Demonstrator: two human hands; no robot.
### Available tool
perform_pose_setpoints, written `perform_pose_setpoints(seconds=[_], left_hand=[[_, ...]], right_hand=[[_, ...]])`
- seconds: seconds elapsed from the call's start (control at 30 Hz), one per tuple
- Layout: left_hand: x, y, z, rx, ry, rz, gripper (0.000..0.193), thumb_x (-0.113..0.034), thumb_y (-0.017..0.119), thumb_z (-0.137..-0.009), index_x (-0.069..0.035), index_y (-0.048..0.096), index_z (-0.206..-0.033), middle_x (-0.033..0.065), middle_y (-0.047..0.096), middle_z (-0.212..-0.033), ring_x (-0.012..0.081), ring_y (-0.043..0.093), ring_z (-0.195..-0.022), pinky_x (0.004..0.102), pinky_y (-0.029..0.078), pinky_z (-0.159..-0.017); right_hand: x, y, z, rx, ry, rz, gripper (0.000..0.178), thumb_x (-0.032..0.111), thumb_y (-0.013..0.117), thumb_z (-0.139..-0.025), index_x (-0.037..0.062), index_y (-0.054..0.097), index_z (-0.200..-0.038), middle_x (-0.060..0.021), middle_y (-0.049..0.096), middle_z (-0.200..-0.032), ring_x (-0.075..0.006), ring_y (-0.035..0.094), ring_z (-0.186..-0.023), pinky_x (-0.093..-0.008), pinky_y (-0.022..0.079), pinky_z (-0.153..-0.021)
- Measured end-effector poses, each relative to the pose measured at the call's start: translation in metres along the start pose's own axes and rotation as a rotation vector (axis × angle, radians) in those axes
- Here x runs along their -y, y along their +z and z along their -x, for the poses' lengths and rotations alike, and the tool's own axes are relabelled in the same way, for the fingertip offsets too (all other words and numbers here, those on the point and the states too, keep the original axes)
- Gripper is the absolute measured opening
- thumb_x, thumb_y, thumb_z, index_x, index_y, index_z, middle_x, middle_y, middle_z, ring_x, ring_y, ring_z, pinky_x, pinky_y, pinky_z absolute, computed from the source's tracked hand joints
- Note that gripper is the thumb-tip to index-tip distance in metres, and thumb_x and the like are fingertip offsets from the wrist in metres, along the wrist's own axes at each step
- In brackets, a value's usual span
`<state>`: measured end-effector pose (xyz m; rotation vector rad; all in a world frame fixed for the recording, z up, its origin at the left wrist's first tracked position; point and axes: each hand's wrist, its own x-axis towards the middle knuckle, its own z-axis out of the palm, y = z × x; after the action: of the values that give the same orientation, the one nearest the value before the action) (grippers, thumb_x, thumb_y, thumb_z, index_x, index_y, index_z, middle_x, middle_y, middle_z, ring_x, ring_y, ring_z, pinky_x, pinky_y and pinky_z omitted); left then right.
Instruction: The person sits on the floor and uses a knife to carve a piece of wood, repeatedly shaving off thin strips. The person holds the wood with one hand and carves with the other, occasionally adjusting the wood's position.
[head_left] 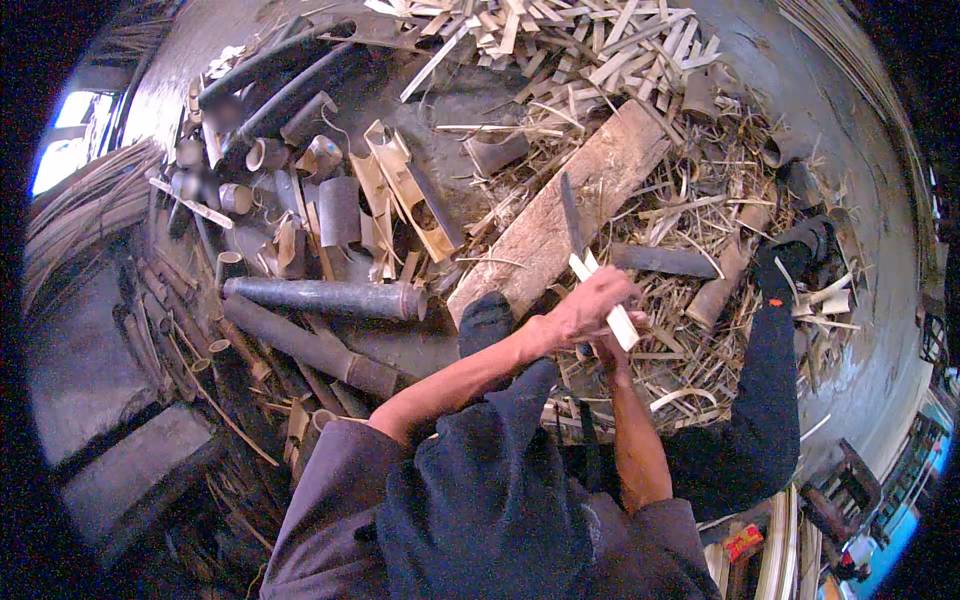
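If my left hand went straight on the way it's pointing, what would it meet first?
Heading up and to the right, your left hand would probably meet the dark bamboo piece first, though its height above that piece is hard to judge.

a bamboo workshop, shown by piled strips (610,42), cut tubes (325,298) and scattered shavings (690,375).

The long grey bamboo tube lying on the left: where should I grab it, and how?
Probably around its middle, from above, fingers curled across it. The grey bamboo tube lies on its side, its round top uncovered there, while a brown bamboo pole crowds its left end from below in the view.
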<state>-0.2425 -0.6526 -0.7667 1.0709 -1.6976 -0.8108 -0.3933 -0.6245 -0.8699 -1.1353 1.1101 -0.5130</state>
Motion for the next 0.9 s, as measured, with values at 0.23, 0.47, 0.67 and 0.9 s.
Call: perform_pose_setpoints(seconds=[0.23,0.47,0.67,0.9], left_hand=[[0.055,-0.081,-0.007,-0.919,-0.253,1.103,0.026,-0.027,0.042,-0.095,-0.005,0.055,-0.094,0.0029,0.050,-0.081,0.0153,0.048,-0.075,0.0325,0.043,-0.078],[0.060,-0.104,0.029,-0.524,-0.445,-0.127,0.040,-0.030,0.045,-0.095,-0.001,0.046,-0.123,0.0082,0.056,-0.099,0.0146,0.051,-0.092,0.0314,0.042,-0.085],[-0.008,-0.121,0.029,-0.690,-0.734,0.268,0.040,-0.027,0.045,-0.098,0.004,0.046,-0.124,0.0156,0.056,-0.113,0.0234,0.058,-0.104,0.0375,0.053,-0.086],[-0.023,-0.108,0.035,-0.679,-0.729,0.248,0.046,-0.033,0.042,-0.099,0.009,0.052,-0.115,0.0218,0.058,-0.106,0.0283,0.062,-0.096,0.0364,0.056,-0.083]], right_hand=[[0.049,0.010,0.012,-0.089,0.318,-0.061,0.038,0.044,0.040,-0.098,0.0083,0.052,-0.099,0.0009,0.046,-0.059,-0.0075,0.041,-0.042,-0.0238,0.036,-0.038],[0.049,0.023,0.041,-0.306,-0.048,0.504,0.042,0.038,0.042,-0.098,0.0006,0.059,-0.108,-0.0210,0.061,-0.077,-0.0381,0.060,-0.070,-0.0440,0.046,-0.065],[0.077,0.023,0.078,-0.199,0.104,0.547,0.034,0.035,0.049,-0.094,0.0035,0.060,-0.102,-0.0271,0.061,-0.084,-0.0453,0.060,-0.080,-0.0449,0.047,-0.066],[0.072,0.039,0.086,-0.164,0.084,0.552,0.033,0.035,0.049,-0.094,0.0054,0.059,-0.105,-0.0246,0.060,-0.074,-0.0436,0.060,-0.074,-0.0449,0.047,-0.065]])
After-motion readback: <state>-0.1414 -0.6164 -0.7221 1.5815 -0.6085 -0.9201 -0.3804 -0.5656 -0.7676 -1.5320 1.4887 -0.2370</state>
